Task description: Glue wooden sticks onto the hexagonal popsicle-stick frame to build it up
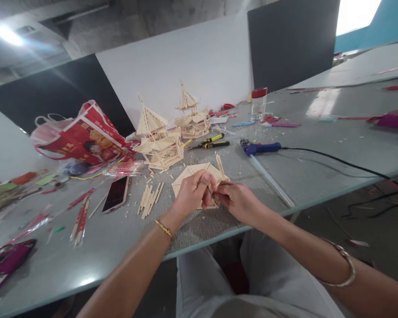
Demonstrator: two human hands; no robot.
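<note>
My left hand [194,192] and my right hand [237,201] meet near the table's front edge, both pinched on a thin wooden stick [211,189] held between them. Just behind the hands a flat fan-shaped panel of glued sticks [199,172] lies on the grey table [318,168]. A loose pile of cut sticks [150,198] lies to the left of my left hand. Two finished stick pavilions stand further back, one [157,141] nearer and one [191,115] behind it.
A blue glue gun [260,148] with a black cord lies to the right, yellow-handled pliers [212,142] behind the panel. A phone [116,193], wrapped chopsticks [81,218], a red bag [82,137] and a red-lidded jar [258,104] are also on the table.
</note>
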